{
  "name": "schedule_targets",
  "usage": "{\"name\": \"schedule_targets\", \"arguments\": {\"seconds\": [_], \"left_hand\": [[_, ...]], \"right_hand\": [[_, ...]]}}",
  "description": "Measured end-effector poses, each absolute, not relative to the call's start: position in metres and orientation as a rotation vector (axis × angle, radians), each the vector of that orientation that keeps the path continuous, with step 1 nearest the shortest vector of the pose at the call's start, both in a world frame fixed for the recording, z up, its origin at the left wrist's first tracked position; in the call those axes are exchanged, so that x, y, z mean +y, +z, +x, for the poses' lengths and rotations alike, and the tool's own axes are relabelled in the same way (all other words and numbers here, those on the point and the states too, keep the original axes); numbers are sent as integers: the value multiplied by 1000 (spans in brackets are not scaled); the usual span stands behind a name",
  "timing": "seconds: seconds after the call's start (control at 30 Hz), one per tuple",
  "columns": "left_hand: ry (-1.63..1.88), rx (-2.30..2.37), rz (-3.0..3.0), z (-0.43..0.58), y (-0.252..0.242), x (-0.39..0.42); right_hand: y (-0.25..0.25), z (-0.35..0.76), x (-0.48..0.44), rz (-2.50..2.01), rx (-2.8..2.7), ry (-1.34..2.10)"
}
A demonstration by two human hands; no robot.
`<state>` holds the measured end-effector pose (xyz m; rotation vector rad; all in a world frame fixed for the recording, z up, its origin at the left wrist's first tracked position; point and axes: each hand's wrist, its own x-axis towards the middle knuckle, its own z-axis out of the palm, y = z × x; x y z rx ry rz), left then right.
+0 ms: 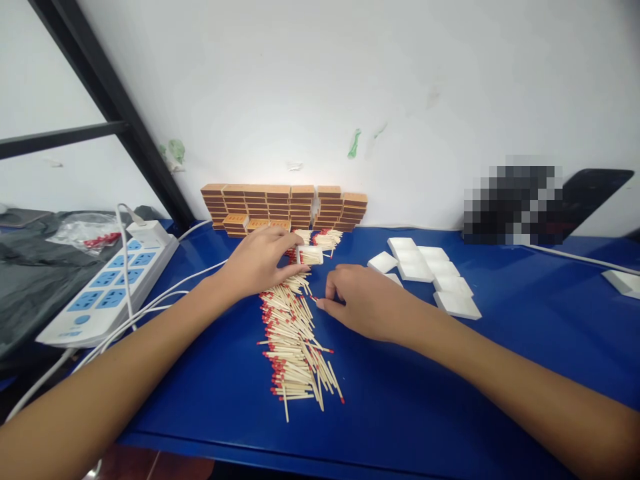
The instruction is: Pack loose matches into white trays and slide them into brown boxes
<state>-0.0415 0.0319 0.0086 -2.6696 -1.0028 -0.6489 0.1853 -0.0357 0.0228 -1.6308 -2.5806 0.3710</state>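
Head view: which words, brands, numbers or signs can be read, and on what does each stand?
None can be read.
Power strip: a blue mark near its end, too blurred.
Front matchboxes: print on top, too small.

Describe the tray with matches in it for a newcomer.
On the blue table, matches form a long pile. Near its far end, the left hand holds a small white tray. Unlike the white trays lying farther right, this one has matches inside.
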Motion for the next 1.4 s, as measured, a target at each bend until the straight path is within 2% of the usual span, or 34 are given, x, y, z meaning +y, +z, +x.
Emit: {"name": "schedule_targets", "arguments": {"seconds": [0.43, 0.63, 0.87, 1.0, 1.2, 1.4], "left_hand": [[-647, -998, -2679, -41, 9, 32], [-684, -1012, -2767, -36, 8, 28], [-766, -1009, -2844, -31, 9, 23], [-726, -1018, -2807, -34, 9, 26], [-703, -1048, -2705, -40, 7, 31], [-693, -1060, -2672, -39, 6, 31]], "right_hand": [[24, 187, -23, -1542, -2640, 424], [27, 195, -12, -1492, -2411, 91], [14, 196, -5, -1312, -2413, -18], [16, 198, -1, -1221, -2309, 12], [10, 191, -11, -1099, -2361, 286], [-6, 179, -19, -1301, -2198, 333]]}}
